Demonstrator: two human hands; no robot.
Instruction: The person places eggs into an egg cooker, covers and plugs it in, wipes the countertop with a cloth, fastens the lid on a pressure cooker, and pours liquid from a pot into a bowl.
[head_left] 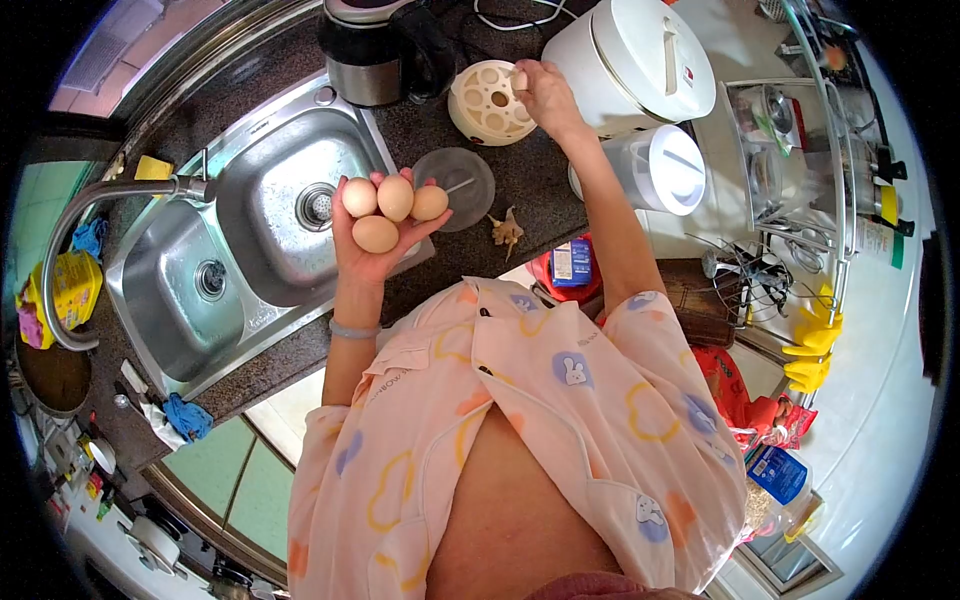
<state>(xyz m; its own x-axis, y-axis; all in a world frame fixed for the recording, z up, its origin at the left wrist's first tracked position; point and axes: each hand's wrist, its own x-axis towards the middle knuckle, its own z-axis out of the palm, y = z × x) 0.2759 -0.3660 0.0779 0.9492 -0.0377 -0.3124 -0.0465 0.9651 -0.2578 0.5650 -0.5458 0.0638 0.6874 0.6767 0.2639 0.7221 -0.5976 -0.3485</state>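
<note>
In the head view, my left hand (368, 266) is palm up near the sink's right edge, its fingers cupped around several brown eggs (376, 235). My right hand (550, 98) reaches to a round cream egg cooker tray (482, 112) with egg-sized holes. Its fingers pinch a pale egg (519, 81) at the tray's right side; the fingers partly cover that egg. A clear round lid (458, 205) lies on the dark counter (420, 135), just right of the left hand. A piece of ginger root (506, 231) rests near the counter's front edge.
A double steel sink (270, 215) with a curved faucet (120, 190) fills the left. Behind stands a black-and-steel kettle (362, 60). A white rice cooker (625, 65) and a white lidded container (660, 172) stand beside my right arm. A wire rack (838, 180) holds utensils.
</note>
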